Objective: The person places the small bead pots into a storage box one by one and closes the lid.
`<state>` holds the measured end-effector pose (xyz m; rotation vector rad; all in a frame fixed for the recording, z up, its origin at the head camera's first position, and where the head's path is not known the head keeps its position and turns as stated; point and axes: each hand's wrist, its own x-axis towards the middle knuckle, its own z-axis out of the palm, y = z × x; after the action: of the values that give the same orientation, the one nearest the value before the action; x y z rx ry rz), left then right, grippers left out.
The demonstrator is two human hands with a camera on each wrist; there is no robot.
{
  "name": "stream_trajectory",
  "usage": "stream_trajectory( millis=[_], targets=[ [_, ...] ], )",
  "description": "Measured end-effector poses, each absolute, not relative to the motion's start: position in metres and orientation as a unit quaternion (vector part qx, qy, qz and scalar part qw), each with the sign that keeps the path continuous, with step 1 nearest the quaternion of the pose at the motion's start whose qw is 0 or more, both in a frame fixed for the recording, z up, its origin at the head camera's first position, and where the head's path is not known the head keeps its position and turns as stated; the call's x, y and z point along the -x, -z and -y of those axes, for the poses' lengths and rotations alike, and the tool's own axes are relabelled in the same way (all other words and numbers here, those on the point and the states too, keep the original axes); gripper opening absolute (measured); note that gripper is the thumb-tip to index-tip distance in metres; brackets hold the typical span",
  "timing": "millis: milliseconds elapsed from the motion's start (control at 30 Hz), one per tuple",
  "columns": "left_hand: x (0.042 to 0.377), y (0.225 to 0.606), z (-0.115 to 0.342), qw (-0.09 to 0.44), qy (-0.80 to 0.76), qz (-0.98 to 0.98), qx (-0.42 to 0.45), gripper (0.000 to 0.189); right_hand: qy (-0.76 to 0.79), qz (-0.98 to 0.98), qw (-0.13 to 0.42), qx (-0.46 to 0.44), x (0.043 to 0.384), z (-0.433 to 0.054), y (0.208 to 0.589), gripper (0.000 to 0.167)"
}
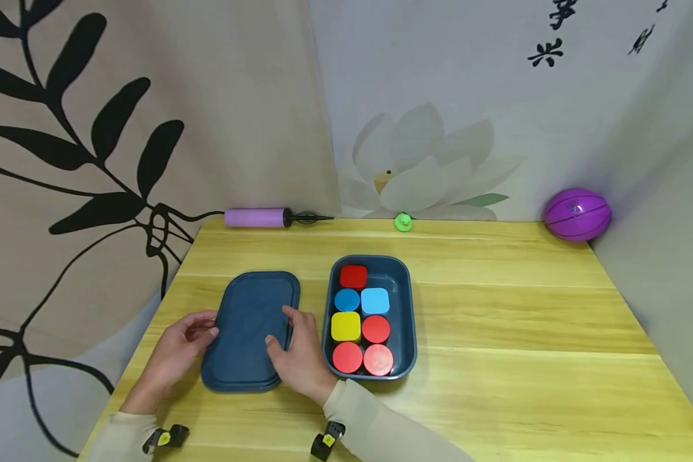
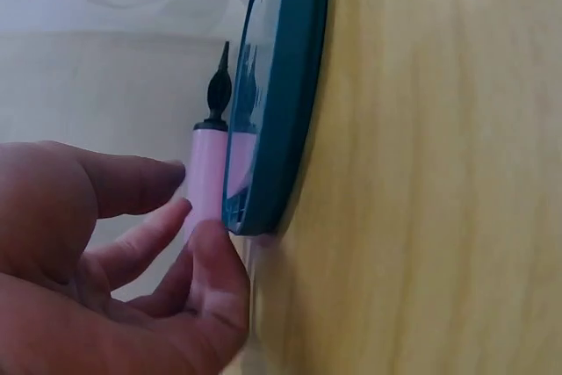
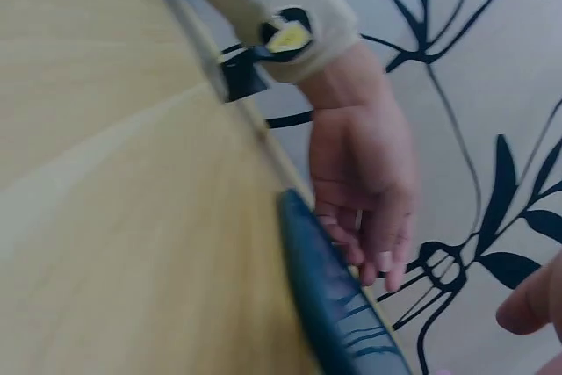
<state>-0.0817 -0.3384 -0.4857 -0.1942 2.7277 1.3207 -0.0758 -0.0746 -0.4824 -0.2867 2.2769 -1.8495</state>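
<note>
A dark blue lid [image 1: 245,346] lies flat on the wooden table, left of a matching rectangular box [image 1: 401,333]. My left hand [image 1: 181,350] is at the lid's left edge, its fingers loosely bent and fingertips right by the rim; nothing shows in its grasp. Over the lid's right side is my right hand [image 1: 303,356], thumb and index finger apart above the surface. Inside the box sit red, blue and yellow blocks, among them a yellow square block [image 1: 346,326], a light blue square block [image 1: 375,301] and a dark blue round block [image 1: 347,299].
Along the wall at the back lie a purple hand pump [image 1: 256,217], a small green toy [image 1: 403,222] and a purple ball [image 1: 577,214]. The table [image 1: 525,359] meets a wall hanging with black leaf prints on the left.
</note>
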Motion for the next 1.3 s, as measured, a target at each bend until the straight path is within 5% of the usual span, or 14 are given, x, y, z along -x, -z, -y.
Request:
stream_trajectory(
  millis=[233, 533, 1300],
  targets=[
    [0.083, 0.487, 0.338, 0.05, -0.409, -0.909, 0.063, 0.045, 0.619, -0.774, 0.107, 0.078, 0.075, 0.078, 0.492, 0.064],
    [0.087, 0.484, 0.355, 0.112, -0.484, -0.864, 0.08, 0.06, 0.62, -0.772, 0.115, 0.079, 0.076, 0.081, 0.492, 0.066],
    [0.081, 0.46, 0.366, 0.17, -0.731, -0.657, -0.072, 0.062, 0.683, -0.711, 0.086, 0.139, 0.09, 0.034, 0.447, 0.066]
  ],
)
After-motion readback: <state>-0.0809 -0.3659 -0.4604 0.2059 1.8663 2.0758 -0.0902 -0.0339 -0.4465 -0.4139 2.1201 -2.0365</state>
